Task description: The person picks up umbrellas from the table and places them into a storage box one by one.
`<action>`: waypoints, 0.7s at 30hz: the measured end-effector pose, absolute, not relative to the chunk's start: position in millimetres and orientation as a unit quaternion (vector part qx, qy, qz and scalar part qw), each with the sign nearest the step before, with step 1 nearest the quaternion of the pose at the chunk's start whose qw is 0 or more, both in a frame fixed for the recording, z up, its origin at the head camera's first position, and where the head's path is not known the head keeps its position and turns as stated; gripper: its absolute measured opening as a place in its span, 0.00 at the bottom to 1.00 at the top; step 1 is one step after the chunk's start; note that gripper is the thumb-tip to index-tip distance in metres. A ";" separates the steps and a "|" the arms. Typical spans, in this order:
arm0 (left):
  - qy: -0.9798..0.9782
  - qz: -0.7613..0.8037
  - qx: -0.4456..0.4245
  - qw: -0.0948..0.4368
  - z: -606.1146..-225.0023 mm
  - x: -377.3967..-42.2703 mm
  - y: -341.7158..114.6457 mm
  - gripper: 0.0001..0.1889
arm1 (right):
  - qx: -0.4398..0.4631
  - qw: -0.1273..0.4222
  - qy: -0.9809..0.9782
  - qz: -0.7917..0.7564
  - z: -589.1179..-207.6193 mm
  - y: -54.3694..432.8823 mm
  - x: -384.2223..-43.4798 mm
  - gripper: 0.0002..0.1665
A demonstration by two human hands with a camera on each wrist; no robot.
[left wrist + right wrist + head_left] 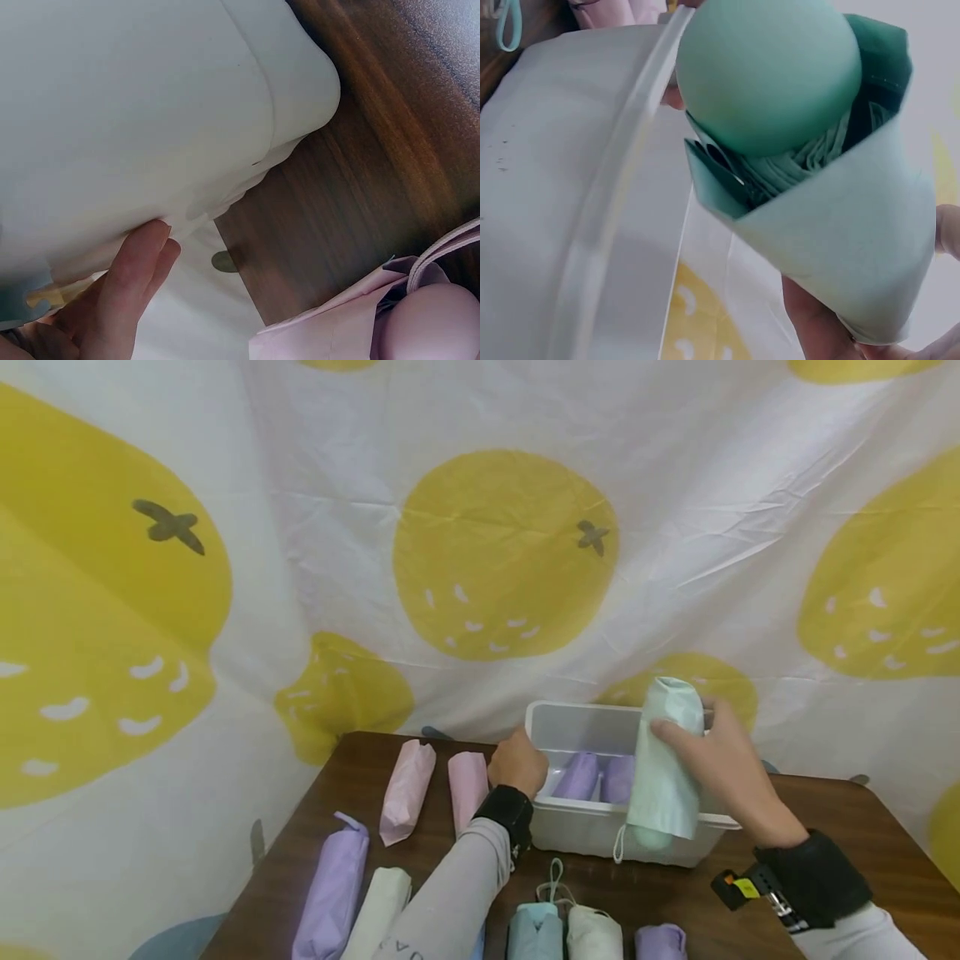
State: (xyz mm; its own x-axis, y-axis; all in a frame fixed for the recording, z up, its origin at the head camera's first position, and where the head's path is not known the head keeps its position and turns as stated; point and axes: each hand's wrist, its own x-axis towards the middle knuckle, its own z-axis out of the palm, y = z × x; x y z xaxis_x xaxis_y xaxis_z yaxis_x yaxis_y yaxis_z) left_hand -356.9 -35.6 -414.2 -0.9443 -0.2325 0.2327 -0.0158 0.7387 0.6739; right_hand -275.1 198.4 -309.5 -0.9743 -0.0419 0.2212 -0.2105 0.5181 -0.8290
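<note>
My right hand (731,768) grips a mint-green folded umbrella (663,768) in its sleeve. It is held nearly upright over the right part of a white plastic bin (585,835), with its rounded handle end (769,71) down and a wrist loop dangling. At the bin's left end, my left hand (519,763) holds the rim, its fingers (135,262) against the outer wall. Inside the bin lie two purple folded umbrellas (577,777); the mint one hides the bin's right part from the head view.
Left of the bin on the brown table (810,835) lie two pink umbrellas (407,789), a purple umbrella (330,893) and a pale one (378,910). Nearer me are a blue (536,933), a cream (595,935) and a purple umbrella (660,942). A lemon-print cloth (330,568) hangs behind.
</note>
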 end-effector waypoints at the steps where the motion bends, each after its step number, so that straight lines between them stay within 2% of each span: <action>1: -0.919 -0.355 0.065 0.155 -414.2 -357.0 -35.8 0.08 | 0.077 0.097 -0.864 0.488 -307.8 196.0 -278.2 0.51; 6: -0.916 -0.361 0.061 0.166 -415.6 -356.1 -40.2 0.09 | 0.082 0.118 -0.857 0.496 -303.7 181.3 -293.9 0.46; 13: -0.912 -0.371 0.059 0.168 -420.7 -353.7 -45.1 0.08 | 0.062 0.091 -0.840 0.532 -305.4 167.3 -306.1 0.50; 21: -0.918 -0.354 0.068 0.167 -420.7 -354.3 -45.0 0.08 | 0.046 0.089 -0.830 0.549 -310.5 154.5 -323.0 0.54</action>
